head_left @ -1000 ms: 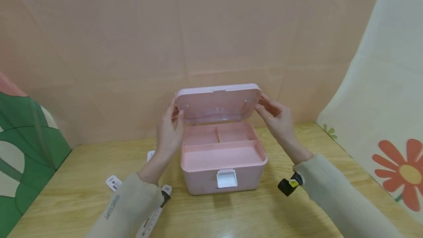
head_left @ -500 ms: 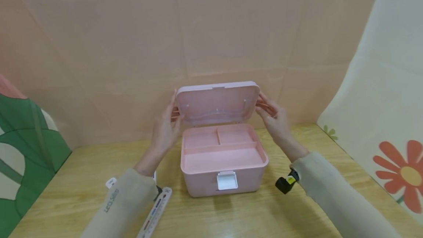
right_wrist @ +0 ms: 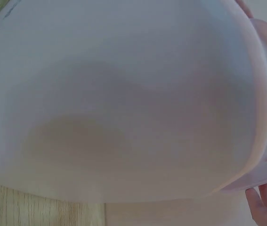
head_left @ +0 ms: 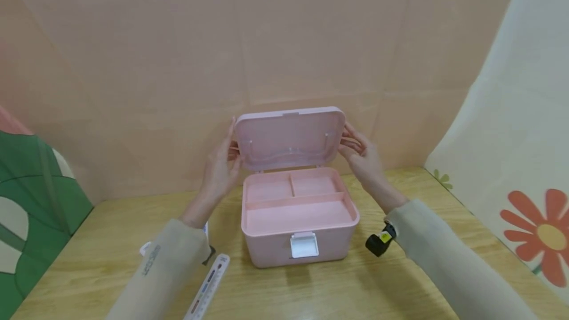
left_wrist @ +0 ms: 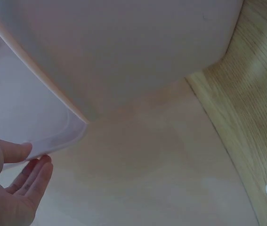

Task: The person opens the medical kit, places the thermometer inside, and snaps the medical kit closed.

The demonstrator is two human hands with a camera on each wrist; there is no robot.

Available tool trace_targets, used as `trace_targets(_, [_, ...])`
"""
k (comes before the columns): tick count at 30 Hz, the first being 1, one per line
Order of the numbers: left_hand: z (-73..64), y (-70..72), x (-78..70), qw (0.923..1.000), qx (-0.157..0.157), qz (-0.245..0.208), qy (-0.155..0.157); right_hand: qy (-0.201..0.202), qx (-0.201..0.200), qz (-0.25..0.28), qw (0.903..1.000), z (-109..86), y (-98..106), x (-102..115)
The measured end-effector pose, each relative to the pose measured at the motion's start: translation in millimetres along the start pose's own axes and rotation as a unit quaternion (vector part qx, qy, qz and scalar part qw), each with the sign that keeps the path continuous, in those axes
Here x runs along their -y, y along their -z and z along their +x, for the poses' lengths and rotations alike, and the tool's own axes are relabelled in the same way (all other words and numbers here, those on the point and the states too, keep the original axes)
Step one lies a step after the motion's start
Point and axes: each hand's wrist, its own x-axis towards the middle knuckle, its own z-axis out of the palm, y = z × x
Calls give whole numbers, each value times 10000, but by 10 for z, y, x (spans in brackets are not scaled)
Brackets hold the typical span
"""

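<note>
A pink plastic storage box (head_left: 273, 251) stands on the table with its hinged lid (head_left: 291, 135) raised upright at the back. My left hand (head_left: 218, 167) holds the lid's left edge; in the left wrist view the thumb lies on the inner side of the lid (left_wrist: 27, 89) and the fingers are behind it. At the opposite edge my right hand (head_left: 366, 162) pinches the lid, its fingers partly hidden behind. Inside the box is a pink tray (head_left: 298, 214) with one long front compartment and two smaller rear ones. A white clasp (head_left: 304, 245) hangs on the front wall.
On the wooden table (head_left: 275, 295), a printed ruler (head_left: 208, 285) lies left of the box. Small white tagged items (head_left: 145, 248) lie partly under the left sleeve (head_left: 164, 265). A beige cloth (head_left: 311, 38) hangs close behind the lid; a flowered cloth (head_left: 511, 137) is at right.
The lid has swung further back to a more upright stance, both hands moving with it. The left forearm has shifted left, showing more of the ruler.
</note>
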Motion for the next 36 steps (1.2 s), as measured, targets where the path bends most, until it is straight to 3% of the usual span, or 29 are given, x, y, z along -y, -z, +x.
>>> trace_targets(8, [27,-57,104,9998,-55,1,-172,157,111,-183,9996,49,25,-22])
trace_targets(16, [-38,-141,231,9988,-345,85,-329,500,827,-577,9936,59,63,-191])
trace_targets(25, [-104,-228,295,9995,-177,198,188,475,1074,-781,9900,63,65,-381])
trace_targets(36, [-186,-298,263,9982,-362,-220,414,125,936,-425,9946,44,51,-482])
